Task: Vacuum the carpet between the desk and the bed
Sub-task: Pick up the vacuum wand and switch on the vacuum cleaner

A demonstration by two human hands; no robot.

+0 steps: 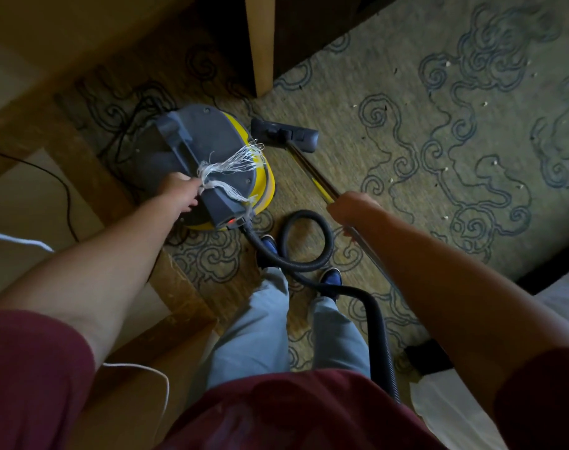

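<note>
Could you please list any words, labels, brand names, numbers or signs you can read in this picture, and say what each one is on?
None can be read.
Vacuum canister: no legible brand or label on its grey lid or yellow body.
Red spot by the hose socket: a light or switch, no readable marking.
Floor head: blurred, no text visible.

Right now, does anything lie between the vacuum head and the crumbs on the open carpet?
Nothing visible does. The head sits beside the canister, and the carpet toward the crumbs is bare.
</note>
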